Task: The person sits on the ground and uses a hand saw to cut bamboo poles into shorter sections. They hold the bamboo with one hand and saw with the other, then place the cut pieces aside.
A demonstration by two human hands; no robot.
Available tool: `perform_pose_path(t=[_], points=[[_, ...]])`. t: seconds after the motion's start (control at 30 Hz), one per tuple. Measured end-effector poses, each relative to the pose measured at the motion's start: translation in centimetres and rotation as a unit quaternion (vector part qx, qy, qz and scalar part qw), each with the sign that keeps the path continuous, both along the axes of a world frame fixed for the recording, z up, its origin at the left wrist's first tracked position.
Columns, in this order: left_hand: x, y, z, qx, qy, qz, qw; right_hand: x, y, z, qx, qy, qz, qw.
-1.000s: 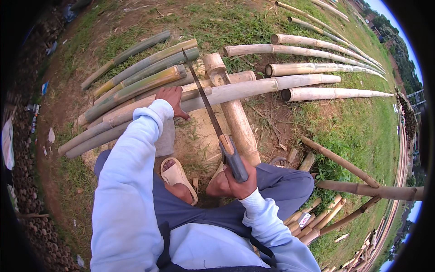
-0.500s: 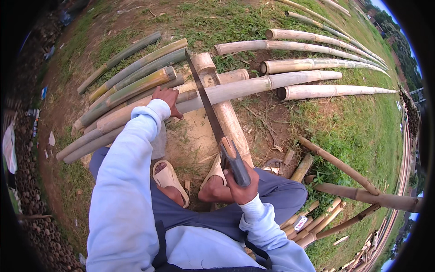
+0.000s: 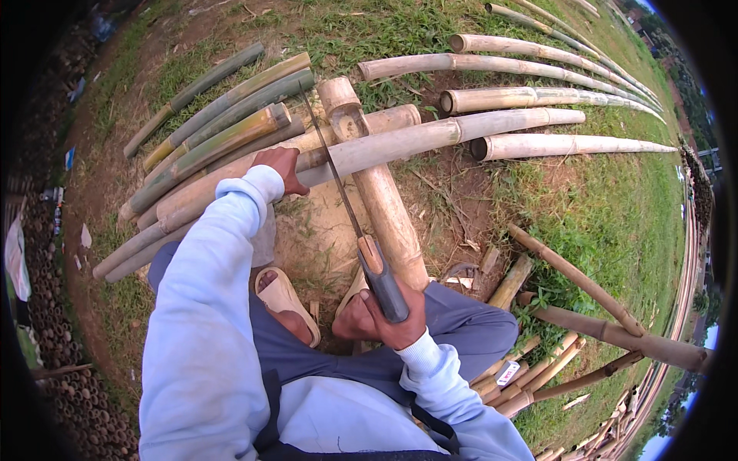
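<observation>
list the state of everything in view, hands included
left hand: on bamboo, grip unclear
right hand: closed around the saw handle
saw: blade across the pale pole
pale pole: lying over the notched post, cut depth unclear
notched post: slanting beneath
sandals: worn
dark-ended pole: lying, hollow end showing

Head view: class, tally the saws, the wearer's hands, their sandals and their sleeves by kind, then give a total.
Saw: 1
Hands: 2
Beige sandals: 2
Light blue sleeves: 2
Total: 7
</observation>
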State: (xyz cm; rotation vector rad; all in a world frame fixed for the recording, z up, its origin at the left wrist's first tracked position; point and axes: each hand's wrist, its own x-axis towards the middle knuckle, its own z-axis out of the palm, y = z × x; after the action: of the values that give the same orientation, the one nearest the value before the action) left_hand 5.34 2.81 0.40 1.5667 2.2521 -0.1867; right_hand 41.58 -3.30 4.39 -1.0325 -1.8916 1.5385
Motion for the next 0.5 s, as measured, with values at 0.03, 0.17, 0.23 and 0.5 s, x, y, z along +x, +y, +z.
perform_pose_path(t=[0.03,0.17,0.23,0.5], points=[[-0.1,0.0,0.0,0.000,0.000,-0.003,1.000,0.1,-0.1,0.0,-0.008,-0.002,0.002,1.000],[-0.6,-0.2,0.5,-0.029,-0.017,0.004,0.999,2.9,-1.6,2.9,-0.052,-0.054,0.029,0.997],[-0.6,-0.3,0.2,-0.022,-0.022,0.005,1.000,3.6,-2.0,2.7,-0.021,-0.018,0.027,0.999],[-0.9,0.2,-0.3,0.021,-0.015,-0.014,1.000,-4.8,3.7,-0.5,-0.006,0.045,-0.007,0.999]])
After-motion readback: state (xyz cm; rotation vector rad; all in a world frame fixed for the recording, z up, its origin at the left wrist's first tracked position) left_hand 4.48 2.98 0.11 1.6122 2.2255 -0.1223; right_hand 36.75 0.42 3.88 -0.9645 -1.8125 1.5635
